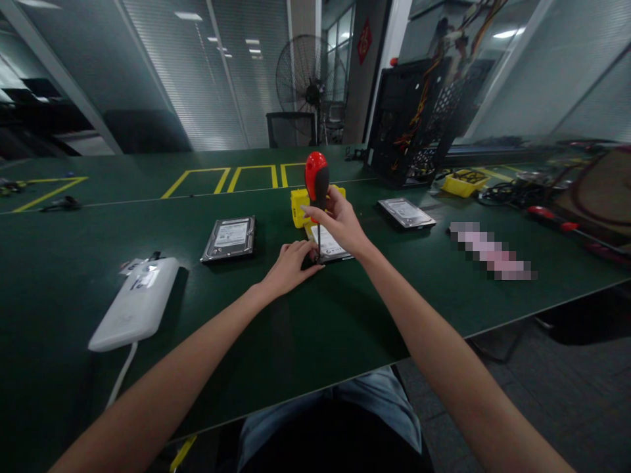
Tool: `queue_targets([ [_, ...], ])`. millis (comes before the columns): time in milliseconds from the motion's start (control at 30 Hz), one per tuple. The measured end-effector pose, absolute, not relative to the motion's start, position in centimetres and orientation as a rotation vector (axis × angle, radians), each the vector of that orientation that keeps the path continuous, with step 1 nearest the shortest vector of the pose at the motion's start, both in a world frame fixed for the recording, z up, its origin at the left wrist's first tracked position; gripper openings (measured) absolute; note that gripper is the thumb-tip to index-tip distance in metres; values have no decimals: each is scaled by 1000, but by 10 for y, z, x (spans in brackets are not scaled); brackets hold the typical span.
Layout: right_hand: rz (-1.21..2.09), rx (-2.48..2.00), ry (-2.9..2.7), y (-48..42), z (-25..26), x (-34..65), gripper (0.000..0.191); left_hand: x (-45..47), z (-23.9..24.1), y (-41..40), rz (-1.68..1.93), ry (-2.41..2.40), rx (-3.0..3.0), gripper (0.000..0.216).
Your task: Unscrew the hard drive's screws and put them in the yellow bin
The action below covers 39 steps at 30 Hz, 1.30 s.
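Upright in my right hand (345,223) is a screwdriver (316,176) with a red and black handle, my fingers closed round its lower part. Its shaft points down at the near left corner of a hard drive (331,246) lying on the green table (315,328). My left hand (290,266) grips that drive's left edge, thumb and fingers close about the screwdriver tip. The tip itself and any screw under it are too small to make out. Directly behind the drive stands a yellow object (298,207), partly covered by my right hand.
Other hard drives lie to the left (229,238) and right (406,213). A white power bank (140,305) with a cable sits at left. An open computer case (411,121), a yellow tray (464,182) and tangled cables (517,190) occupy the far right.
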State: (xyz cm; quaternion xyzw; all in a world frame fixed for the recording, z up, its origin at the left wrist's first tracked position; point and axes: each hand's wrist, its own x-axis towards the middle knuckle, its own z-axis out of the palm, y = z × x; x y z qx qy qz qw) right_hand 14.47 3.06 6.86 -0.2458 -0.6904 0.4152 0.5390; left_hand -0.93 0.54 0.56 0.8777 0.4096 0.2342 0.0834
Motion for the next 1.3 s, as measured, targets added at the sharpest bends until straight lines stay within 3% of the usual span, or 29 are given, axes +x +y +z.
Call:
queue_targets([
  [767, 919, -631, -1702, 27, 71, 147, 24, -10, 3, 7, 701, 1215, 2621, 28],
  [1300, 777, -751, -1579, 45, 59, 146, 31, -8, 2, 8, 687, 1233, 2618, 26],
])
